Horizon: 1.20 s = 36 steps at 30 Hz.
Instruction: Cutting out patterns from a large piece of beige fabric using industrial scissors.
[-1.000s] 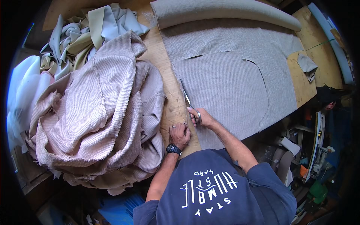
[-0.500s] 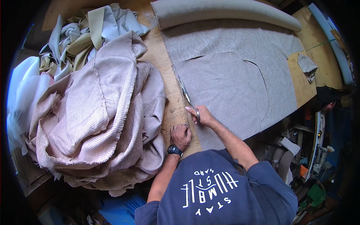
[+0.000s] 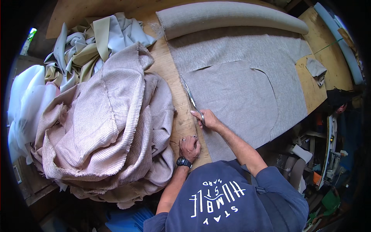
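Seemingly, grey woven fabric (image 3: 235, 96) lies curve-cut, straight edge unfinished, right hand (image 3: 209, 119) clasping silver metal scissors (image 3: 192, 101), left hand (image 3: 189, 148) curled, hold unclear.

Soft, cool light spreads evenly over the tan wooden desk (image 3: 181, 118) — shadows are mild, deepest in the folds of the pinkish-beige ribbed cloth heap (image 3: 104, 123). Sheer white padding (image 3: 31, 92) by the left edge looks nearly washed out; a small bright opening (image 3: 29, 41) beyond the far left corner glares. Past the near right edge, mixed clutter (image 3: 328, 166) sinks into dimness. Fisheye distortion bows the thick grey-beige cloth roll (image 3: 235, 18) — black rims the view.
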### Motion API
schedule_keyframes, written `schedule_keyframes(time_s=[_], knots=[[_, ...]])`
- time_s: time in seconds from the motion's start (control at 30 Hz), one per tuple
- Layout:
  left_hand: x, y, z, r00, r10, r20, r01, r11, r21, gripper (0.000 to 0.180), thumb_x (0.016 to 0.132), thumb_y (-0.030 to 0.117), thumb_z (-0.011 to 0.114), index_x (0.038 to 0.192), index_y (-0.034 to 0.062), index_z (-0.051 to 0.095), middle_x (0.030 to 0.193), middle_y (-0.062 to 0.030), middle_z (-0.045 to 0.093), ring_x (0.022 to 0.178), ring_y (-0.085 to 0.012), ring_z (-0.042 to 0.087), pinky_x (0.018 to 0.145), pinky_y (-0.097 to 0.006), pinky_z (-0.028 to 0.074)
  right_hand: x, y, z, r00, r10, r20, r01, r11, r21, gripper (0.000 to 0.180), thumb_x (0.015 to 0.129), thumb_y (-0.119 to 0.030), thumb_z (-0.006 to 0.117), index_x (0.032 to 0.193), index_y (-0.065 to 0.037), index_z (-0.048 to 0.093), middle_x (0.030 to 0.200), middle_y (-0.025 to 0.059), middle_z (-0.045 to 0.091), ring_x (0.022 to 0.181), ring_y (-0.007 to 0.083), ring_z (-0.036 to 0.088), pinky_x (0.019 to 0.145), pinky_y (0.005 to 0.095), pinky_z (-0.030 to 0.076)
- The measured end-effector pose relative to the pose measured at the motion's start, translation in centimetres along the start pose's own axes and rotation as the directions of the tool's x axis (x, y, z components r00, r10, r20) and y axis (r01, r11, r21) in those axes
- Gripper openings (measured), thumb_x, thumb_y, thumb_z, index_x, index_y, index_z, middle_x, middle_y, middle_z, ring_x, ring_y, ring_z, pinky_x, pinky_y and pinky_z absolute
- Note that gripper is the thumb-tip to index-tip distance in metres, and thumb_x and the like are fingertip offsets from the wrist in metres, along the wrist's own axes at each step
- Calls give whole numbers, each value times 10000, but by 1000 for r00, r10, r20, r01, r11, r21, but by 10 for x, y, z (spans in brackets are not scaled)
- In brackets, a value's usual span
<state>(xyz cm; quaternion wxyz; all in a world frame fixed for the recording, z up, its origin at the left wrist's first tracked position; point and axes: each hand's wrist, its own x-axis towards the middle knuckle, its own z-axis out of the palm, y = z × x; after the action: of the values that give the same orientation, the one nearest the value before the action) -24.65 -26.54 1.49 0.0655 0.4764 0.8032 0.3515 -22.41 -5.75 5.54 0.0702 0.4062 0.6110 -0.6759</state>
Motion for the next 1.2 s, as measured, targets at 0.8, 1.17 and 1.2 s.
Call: schedule_keyframes(time_s=[0.8, 1.17, 1.2], knots=[[-1, 2, -2, 1000, 3, 20, -2, 999, -38, 90, 736, 126, 657, 756, 83, 581, 783, -114, 560, 769, -333, 542, 736, -462, 394, 35, -22, -3, 998, -56, -29, 58, 993, 104, 547, 917, -566, 699, 754, -56, 590, 598, 18, 569, 480, 105, 541, 454, 264, 473], [-4, -5, 4, 997, 69, -20, -70, 996, -55, 81, 703, 122, 632, 743, 77, 579, 762, -114, 552, 744, -338, 538, 734, -467, 393, -12, -15, -8, 958, -257, -124, 269, 959, 90, 541, 890, -512, 751, 703, -30, 592, 570, 52, 583, 468, 116, 573, 437, 291, 479], [-5, -3, 3, 998, 67, -18, -68, 997, -28, 93, 703, 136, 634, 736, 75, 573, 755, -114, 553, 743, -337, 538, 741, -465, 396, -23, -15, -8, 952, -279, -124, 289, 954, 75, 531, 896, -495, 751, 700, -29, 589, 568, 52, 580, 468, 113, 573, 434, 289, 476]])
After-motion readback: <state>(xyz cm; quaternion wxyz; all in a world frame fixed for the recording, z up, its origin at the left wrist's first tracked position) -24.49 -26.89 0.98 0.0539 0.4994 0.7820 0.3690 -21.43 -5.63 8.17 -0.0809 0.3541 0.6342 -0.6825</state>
